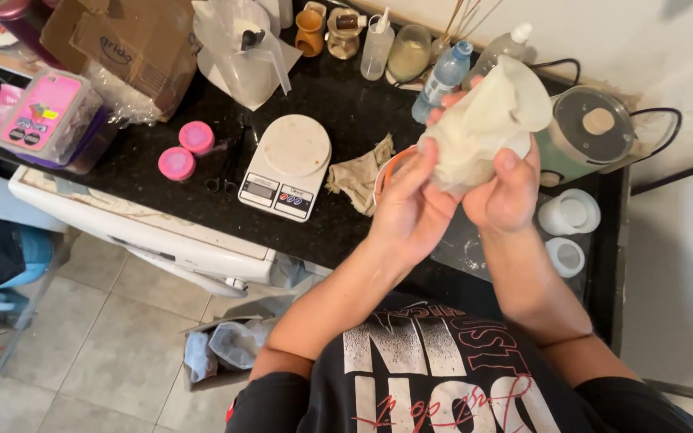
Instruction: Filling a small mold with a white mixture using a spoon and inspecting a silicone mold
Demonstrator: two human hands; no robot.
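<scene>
Both my hands are raised over the black counter [346, 120], wrapped around a crumpled cream-white bag or cloth [491, 120]. My left hand [407, 204] grips its lower left side with the thumb pressed on top. My right hand [507, 192] clasps the lower right side, thumb on the front. The upper part of the bag flares open above my fingers. An orange-rimmed bowl [385, 172] is partly hidden behind my left hand.
A white kitchen scale [286, 164] stands mid-counter with scissors [226, 164] and two pink lids [186, 151] to its left. A stained rag [362, 172] lies beside the scale. Bottles [443, 76], a green electric pot [591, 132] and two white cups [569, 212] sit around my hands. Cardboard boxes [126, 44] stand far left.
</scene>
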